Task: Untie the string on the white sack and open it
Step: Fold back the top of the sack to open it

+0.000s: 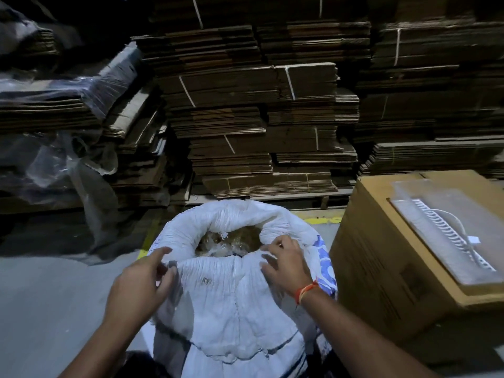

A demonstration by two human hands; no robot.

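Both hands, left [141, 279] and right [286, 264], are pinching the soft, crumpled rim of the full, heavy-looking white sack [234, 301], spreading its mouth.

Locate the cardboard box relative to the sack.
In the head view, the cardboard box stands on the floor to the right of the white sack, close beside it, just past the right hand.

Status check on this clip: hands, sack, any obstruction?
Left hand and right hand gripping rim of white sack. Mouth open, no string visible. Nothing blocking.
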